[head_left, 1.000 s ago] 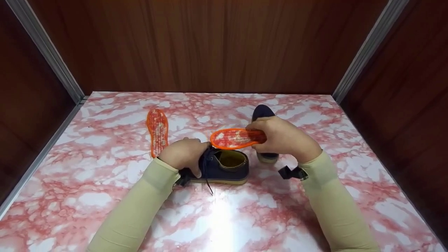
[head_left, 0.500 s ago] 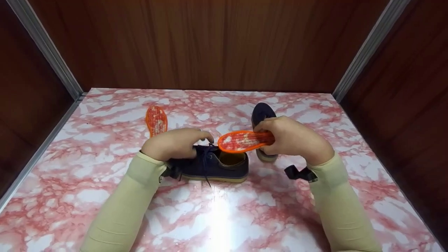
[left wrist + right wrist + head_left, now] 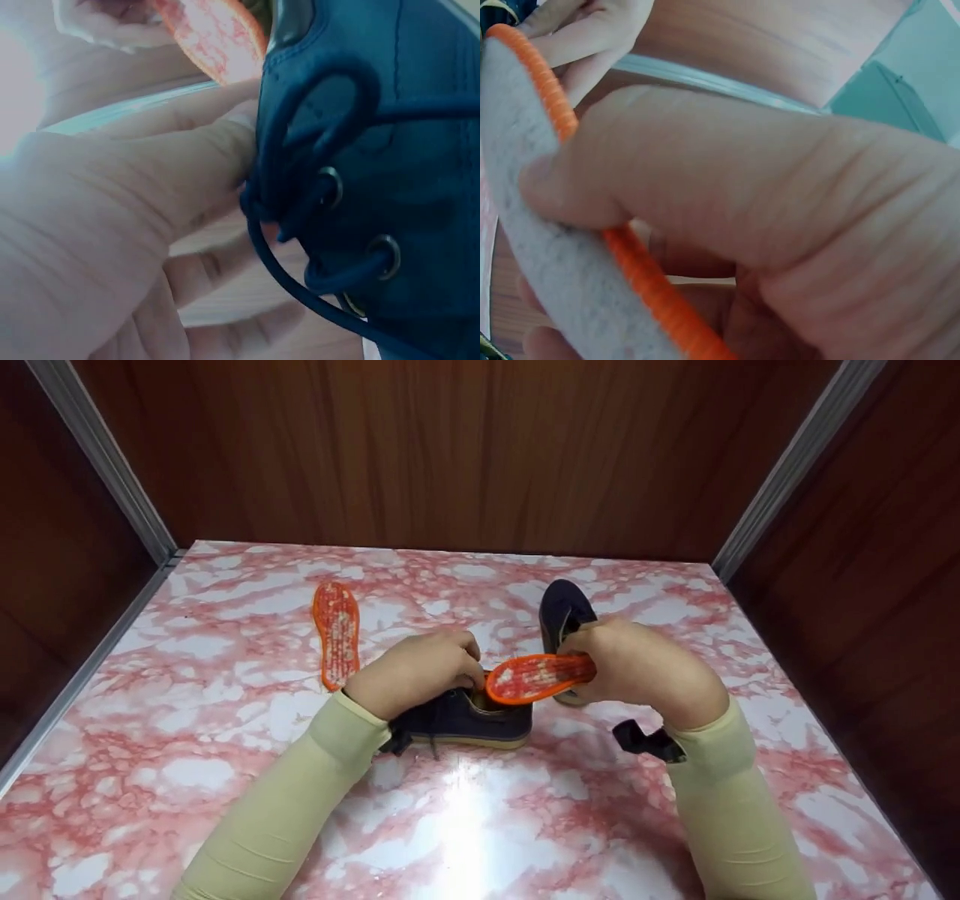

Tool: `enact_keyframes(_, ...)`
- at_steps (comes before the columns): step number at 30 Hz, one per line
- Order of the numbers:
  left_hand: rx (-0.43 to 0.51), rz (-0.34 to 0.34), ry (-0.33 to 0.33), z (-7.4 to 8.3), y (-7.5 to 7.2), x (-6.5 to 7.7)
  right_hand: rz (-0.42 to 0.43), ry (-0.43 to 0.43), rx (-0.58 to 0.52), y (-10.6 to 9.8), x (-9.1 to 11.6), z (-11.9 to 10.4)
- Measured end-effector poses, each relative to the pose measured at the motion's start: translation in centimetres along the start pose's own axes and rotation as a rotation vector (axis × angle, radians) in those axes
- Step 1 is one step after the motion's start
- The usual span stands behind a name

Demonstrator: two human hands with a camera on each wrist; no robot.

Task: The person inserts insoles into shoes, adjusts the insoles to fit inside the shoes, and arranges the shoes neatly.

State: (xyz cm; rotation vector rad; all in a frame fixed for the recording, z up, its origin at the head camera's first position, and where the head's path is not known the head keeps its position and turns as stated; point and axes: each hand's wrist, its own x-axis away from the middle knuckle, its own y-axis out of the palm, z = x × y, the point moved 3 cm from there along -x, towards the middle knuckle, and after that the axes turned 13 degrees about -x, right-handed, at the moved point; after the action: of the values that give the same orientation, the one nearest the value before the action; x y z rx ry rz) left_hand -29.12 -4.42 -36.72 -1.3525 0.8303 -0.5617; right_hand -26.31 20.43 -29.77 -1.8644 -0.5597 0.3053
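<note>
In the head view my right hand (image 3: 630, 664) pinches an orange-edged insole (image 3: 529, 679) with a red-and-white patterned face. Its toe end points left over the opening of a navy lace-up shoe (image 3: 480, 724). The insole's grey underside (image 3: 547, 247) shows in the right wrist view, with the thumb pressed on it. My left hand (image 3: 420, 671) grips the shoe at its tongue, fingertips at the front of the opening. Up close in the left wrist view, the thumb lies by the tied lace (image 3: 337, 82). The shoe's toe is mostly hidden under the left hand.
A matching shoe (image 3: 562, 604) lies behind the right hand, toe away from me. Another orange-edged insole (image 3: 337, 634) lies flat beyond the left hand. The red-and-white marbled table (image 3: 202, 772) ends at brown panel walls (image 3: 420, 450).
My left hand has come off the shoe's front and moved right to its tongue and opening. The insole in my right hand has shifted slightly right and nearer to me.
</note>
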Motion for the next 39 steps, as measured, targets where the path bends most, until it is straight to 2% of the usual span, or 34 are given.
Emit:
enact_keyframes(5, -0.184, -0.111, -0.117, 1.3, 0.3, 0.1, 0.018, -0.006, 0.061, 0.3, 0.3, -0.7)
enact_keyframes(9, -0.229, -0.17, -0.149, 2.1, 0.6, 0.3, 0.043, -0.013, 0.119, 0.6, 0.5, -1.2)
enact_keyframes(15, -0.174, -0.228, -0.125, 1.7, 1.2, 0.0, 0.051, -0.001, 0.176, 1.1, 0.5, -1.7)
enact_keyframes(21, -0.051, -0.158, -0.064, 0.6, 1.3, -0.2, 0.036, 0.04, 0.17, 1.3, 0.4, -1.8)
enact_keyframes(25, 0.011, -0.191, -0.07, 0.1, 1.1, 0.0, 0.037, 0.041, 0.172, 1.2, 0.3, -1.9)
enact_keyframes(30, -0.012, -0.239, -0.06, -0.1, 1.1, 0.3, 0.036, 0.018, 0.185, 1.3, 0.4, -2.1)
enact_keyframes(39, -0.04, -0.215, -0.025, -0.2, 1.3, 0.0, 0.038, -0.011, 0.184, 1.6, 0.2, -2.2)
